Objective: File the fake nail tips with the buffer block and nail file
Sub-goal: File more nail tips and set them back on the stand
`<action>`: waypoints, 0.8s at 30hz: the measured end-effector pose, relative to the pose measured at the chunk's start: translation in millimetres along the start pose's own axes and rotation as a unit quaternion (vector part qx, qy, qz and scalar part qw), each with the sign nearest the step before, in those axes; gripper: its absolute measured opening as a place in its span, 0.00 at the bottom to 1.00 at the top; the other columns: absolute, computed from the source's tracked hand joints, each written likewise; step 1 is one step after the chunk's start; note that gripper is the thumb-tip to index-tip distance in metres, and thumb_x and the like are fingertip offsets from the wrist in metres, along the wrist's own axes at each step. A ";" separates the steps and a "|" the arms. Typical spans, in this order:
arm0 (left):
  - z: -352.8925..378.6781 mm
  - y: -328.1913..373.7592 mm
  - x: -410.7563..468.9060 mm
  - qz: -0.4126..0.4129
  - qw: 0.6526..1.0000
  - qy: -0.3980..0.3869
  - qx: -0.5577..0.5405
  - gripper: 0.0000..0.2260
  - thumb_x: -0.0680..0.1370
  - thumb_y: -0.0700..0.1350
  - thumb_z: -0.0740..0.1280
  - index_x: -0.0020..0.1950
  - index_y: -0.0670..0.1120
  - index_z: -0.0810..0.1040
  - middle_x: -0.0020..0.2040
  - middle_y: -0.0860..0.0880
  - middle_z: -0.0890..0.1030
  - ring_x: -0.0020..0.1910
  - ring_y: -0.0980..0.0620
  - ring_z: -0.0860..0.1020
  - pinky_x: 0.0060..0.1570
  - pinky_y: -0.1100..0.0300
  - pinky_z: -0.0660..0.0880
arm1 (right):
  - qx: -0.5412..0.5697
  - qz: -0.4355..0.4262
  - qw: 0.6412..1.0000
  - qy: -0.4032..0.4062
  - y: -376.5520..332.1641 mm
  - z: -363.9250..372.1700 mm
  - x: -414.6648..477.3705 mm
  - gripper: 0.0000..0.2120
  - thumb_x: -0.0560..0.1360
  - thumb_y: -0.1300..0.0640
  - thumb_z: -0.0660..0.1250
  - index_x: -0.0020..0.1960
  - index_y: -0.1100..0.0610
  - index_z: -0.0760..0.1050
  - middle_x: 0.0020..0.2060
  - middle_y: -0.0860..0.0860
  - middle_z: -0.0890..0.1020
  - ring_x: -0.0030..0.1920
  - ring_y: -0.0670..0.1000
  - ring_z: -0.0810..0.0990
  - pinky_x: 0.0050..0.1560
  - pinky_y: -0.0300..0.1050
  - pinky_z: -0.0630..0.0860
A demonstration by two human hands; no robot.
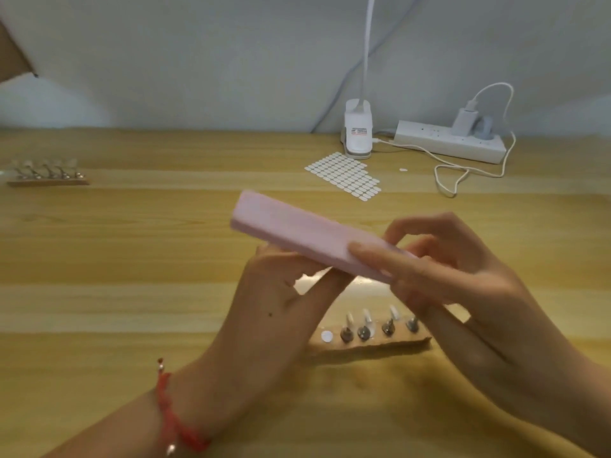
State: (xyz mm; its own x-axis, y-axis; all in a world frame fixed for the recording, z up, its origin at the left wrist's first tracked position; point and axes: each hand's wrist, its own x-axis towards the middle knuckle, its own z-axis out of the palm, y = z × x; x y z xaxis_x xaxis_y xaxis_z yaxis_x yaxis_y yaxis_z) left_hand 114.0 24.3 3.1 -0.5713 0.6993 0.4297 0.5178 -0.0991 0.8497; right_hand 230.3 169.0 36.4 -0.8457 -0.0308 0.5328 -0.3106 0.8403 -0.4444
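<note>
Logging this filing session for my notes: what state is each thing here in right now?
Pink rectangular buffer block: off the wooden table, tilted, near end in the right hand's grip.
Left hand: raised beneath the block; what it holds is hidden.
Near wooden peg stand: flat on the table, four metal pegs upright, leftmost spot without peg.
White charger: plugged into the white power strip.
Far wooden peg stand: pegs in place, untouched.
</note>
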 end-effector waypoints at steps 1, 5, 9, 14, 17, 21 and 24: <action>-1.7 -1.1 -0.6 0.002 1.000 -0.010 0.002 0.07 0.73 0.52 0.69 0.49 0.59 0.84 0.47 0.62 0.83 0.51 0.60 0.78 0.52 0.69 0.71 | -0.028 0.041 0.998 0.047 8.4 4.5 -14.0 0.18 0.80 0.60 0.60 0.67 0.50 0.75 0.58 0.51 0.73 0.52 0.46 0.77 0.48 0.32 0.75; -17.8 -5.0 2.2 -0.056 0.996 -0.015 -0.072 0.07 0.71 0.56 0.72 0.47 0.58 0.85 0.47 0.59 0.84 0.51 0.58 0.80 0.49 0.64 0.72 | -0.020 0.100 0.984 0.147 26.7 -15.8 -33.2 0.16 0.80 0.58 0.62 0.66 0.44 0.72 0.63 0.47 0.75 0.64 0.49 0.77 0.63 0.51 0.76; -20.3 -6.1 5.8 -0.151 0.964 -0.086 -0.200 0.08 0.66 0.54 0.75 0.41 0.55 0.87 0.42 0.58 0.84 0.45 0.66 0.80 0.43 0.76 0.71 | -0.101 0.013 0.988 0.117 31.7 -21.7 -34.7 0.21 0.78 0.66 0.59 0.68 0.50 0.71 0.61 0.48 0.74 0.67 0.49 0.72 0.70 0.47 0.69; -22.0 -8.2 4.6 -0.189 0.939 -0.163 -0.238 0.15 0.66 0.55 0.70 0.45 0.47 0.87 0.38 0.58 0.83 0.39 0.63 0.80 0.45 0.70 0.72 | -0.163 -0.102 0.976 0.097 29.0 -17.1 -31.8 0.17 0.79 0.72 0.57 0.63 0.60 0.72 0.56 0.54 0.72 0.65 0.64 0.73 0.68 0.57 0.71; -20.0 -7.5 5.8 -0.197 0.928 -0.195 -0.250 0.12 0.68 0.52 0.69 0.43 0.46 0.86 0.39 0.54 0.83 0.40 0.58 0.81 0.44 0.65 0.73 | -0.159 -0.093 0.976 0.117 30.7 -14.3 -26.2 0.17 0.78 0.73 0.57 0.62 0.60 0.73 0.56 0.57 0.72 0.65 0.66 0.73 0.66 0.61 0.72; -16.8 -3.9 6.4 -0.179 0.923 -0.212 -0.268 0.07 0.68 0.51 0.74 0.41 0.48 0.86 0.39 0.53 0.83 0.39 0.56 0.81 0.41 0.68 0.75 | -0.116 -0.117 0.982 0.095 30.4 -0.4 -28.2 0.19 0.78 0.74 0.60 0.63 0.58 0.74 0.56 0.55 0.74 0.65 0.60 0.73 0.65 0.53 0.71; -16.3 -2.6 7.8 -0.175 0.919 -0.197 -0.291 0.09 0.66 0.50 0.73 0.42 0.47 0.87 0.39 0.52 0.84 0.36 0.57 0.81 0.39 0.70 0.75 | -0.074 -0.080 0.985 0.131 30.6 -2.6 -25.5 0.24 0.74 0.79 0.63 0.63 0.56 0.76 0.56 0.57 0.73 0.62 0.61 0.75 0.64 0.55 0.73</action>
State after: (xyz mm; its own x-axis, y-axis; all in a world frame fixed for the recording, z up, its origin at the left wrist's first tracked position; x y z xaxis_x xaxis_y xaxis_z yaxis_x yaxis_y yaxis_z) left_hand 97.9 18.5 9.3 -0.3028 0.9517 0.0513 -0.1487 -0.1003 0.9838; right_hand 243.6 197.0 11.1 -0.6436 -0.0455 0.7640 -0.3484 0.9062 -0.2395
